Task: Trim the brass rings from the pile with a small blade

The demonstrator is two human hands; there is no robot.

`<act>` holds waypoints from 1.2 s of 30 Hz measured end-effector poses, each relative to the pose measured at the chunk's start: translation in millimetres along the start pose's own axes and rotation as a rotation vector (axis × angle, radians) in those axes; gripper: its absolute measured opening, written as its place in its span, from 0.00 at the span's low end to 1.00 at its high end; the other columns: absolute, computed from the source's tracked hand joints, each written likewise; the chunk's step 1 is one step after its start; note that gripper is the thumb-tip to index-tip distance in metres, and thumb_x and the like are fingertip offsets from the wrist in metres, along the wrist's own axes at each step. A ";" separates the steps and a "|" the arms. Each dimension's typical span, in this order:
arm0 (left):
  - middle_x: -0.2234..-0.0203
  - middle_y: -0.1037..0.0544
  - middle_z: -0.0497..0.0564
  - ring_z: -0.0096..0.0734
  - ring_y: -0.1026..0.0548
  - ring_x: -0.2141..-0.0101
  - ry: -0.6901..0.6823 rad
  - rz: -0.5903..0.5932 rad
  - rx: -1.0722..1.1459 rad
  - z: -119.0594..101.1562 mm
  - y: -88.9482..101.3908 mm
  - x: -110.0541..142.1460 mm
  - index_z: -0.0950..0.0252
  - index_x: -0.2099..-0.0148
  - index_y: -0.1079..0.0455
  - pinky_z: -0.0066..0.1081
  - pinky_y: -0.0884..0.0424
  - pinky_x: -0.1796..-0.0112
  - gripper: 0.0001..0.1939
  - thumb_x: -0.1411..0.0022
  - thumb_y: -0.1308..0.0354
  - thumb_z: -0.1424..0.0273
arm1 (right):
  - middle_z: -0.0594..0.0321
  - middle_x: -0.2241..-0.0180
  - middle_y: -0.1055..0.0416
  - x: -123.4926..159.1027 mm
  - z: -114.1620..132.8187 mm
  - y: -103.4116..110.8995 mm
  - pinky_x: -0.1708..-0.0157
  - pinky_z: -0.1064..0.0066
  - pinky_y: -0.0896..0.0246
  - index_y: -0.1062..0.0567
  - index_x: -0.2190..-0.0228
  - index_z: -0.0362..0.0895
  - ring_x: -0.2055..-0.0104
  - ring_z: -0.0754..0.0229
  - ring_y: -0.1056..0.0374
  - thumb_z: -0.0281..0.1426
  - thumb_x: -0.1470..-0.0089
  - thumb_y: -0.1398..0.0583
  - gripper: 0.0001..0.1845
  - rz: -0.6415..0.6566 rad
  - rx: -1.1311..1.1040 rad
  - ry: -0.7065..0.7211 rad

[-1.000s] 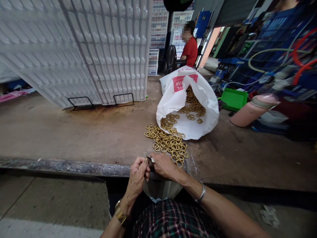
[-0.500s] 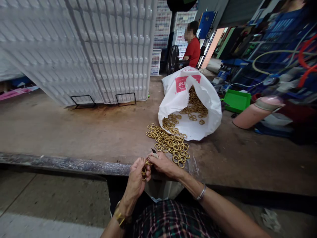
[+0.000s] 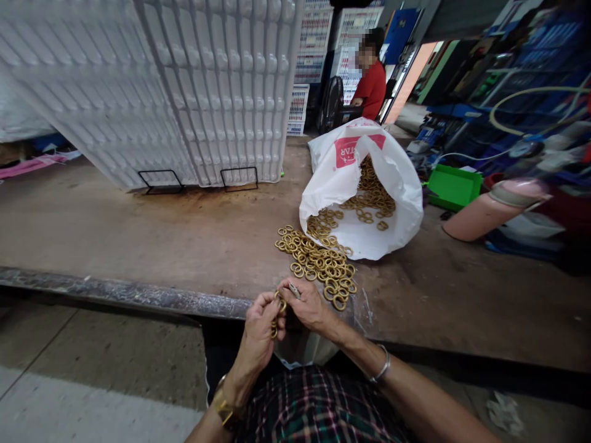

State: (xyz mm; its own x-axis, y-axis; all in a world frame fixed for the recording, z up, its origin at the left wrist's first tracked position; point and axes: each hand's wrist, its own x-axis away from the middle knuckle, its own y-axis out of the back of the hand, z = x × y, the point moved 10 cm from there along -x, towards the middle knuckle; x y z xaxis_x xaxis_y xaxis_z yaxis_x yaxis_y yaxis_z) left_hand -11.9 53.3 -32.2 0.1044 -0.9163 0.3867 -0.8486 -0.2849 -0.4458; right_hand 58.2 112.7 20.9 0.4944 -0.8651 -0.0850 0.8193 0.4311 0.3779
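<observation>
At the front edge of the table, my left hand [image 3: 262, 325] is closed around several brass-coloured rings [image 3: 274, 326], part of them hidden by the fingers. My right hand [image 3: 310, 306] grips a small knife [image 3: 294, 291], its tip pointing up and away. The right fingertips meet the left ones at one upright ring [image 3: 281, 302]; whether the blade touches it I cannot tell. Just beyond the hands lies a loose pile of rings [image 3: 318, 255], spilling from the mouth of a white sack [image 3: 392, 231] that lies on its side with more rings inside.
Tall white ribbed plastic trays [image 3: 231, 98] stand at the back left near black wire stands [image 3: 160, 182]. Right of the sack are a green tray [image 3: 455, 186] and a tilted pink bottle [image 3: 480, 215]. A person in red [image 3: 373, 89] sits beyond the table, near stacked crates [image 3: 314, 37].
The knife has turned in my right hand, its dark pointed tip now less exposed. The ring between my fingertips shows more upright. The whole view has shifted slightly.
</observation>
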 end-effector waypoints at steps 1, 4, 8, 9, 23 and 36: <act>0.84 0.35 0.41 0.18 0.40 0.85 -0.026 -0.022 -0.047 -1.6 2.0 0.8 0.64 0.69 0.39 0.19 0.46 0.86 0.17 0.52 0.40 0.57 | 0.68 0.78 0.37 0.7 -1.4 0.2 0.71 0.75 0.47 0.33 0.76 0.43 0.74 0.66 0.42 0.33 0.47 0.48 0.10 -0.008 0.008 -0.004; 0.85 0.37 0.40 0.18 0.41 0.86 -0.149 -0.119 -0.275 -13.1 9.9 4.1 0.64 0.69 0.37 0.20 0.45 0.84 0.14 0.48 0.43 0.58 | 0.69 0.79 0.39 3.0 -10.7 -0.2 0.74 0.76 0.49 0.34 0.77 0.43 0.75 0.67 0.43 0.34 0.47 0.48 0.11 -0.014 0.005 -0.061; 0.80 0.31 0.45 0.23 0.35 0.79 -0.413 -0.145 -0.512 -38.6 1.5 16.3 0.64 0.70 0.33 0.23 0.38 0.75 0.08 0.45 0.45 0.64 | 0.70 0.83 0.43 8.5 -20.5 -5.1 0.78 0.76 0.52 0.38 0.81 0.43 0.79 0.68 0.47 0.36 0.47 0.50 0.15 0.048 -0.089 -0.121; 0.79 0.30 0.46 0.24 0.34 0.77 -0.459 -0.136 -0.525 -42.3 -2.1 20.0 0.64 0.71 0.32 0.24 0.37 0.73 0.07 0.46 0.44 0.65 | 0.71 0.83 0.44 10.4 -22.0 -5.8 0.79 0.76 0.53 0.38 0.82 0.43 0.80 0.69 0.48 0.36 0.47 0.50 0.16 0.063 -0.113 -0.130; 0.82 0.36 0.40 0.17 0.40 0.85 -0.008 0.028 -0.151 9.9 -26.6 20.9 0.63 0.66 0.41 0.19 0.45 0.85 0.17 0.48 0.44 0.56 | 0.71 0.84 0.44 24.2 -33.5 7.9 0.81 0.77 0.57 0.37 0.82 0.42 0.80 0.69 0.49 0.34 0.52 0.48 0.11 0.010 -0.173 -0.191; 0.83 0.37 0.40 0.17 0.41 0.86 -0.036 0.087 -0.184 14.7 -23.6 6.7 0.63 0.68 0.41 0.19 0.45 0.86 0.14 0.44 0.46 0.58 | 0.70 0.83 0.42 20.7 -41.7 7.5 0.79 0.78 0.52 0.36 0.82 0.42 0.79 0.69 0.47 0.32 0.50 0.49 0.11 0.028 -0.185 -0.180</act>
State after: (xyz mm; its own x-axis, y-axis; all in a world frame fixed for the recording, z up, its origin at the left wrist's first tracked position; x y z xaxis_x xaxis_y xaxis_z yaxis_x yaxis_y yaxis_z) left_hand 16.5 49.7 -31.0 0.0418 -0.9456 0.3227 -0.9352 -0.1508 -0.3205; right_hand 86.7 108.7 -16.4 0.4716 -0.8767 0.0943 0.8535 0.4808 0.2010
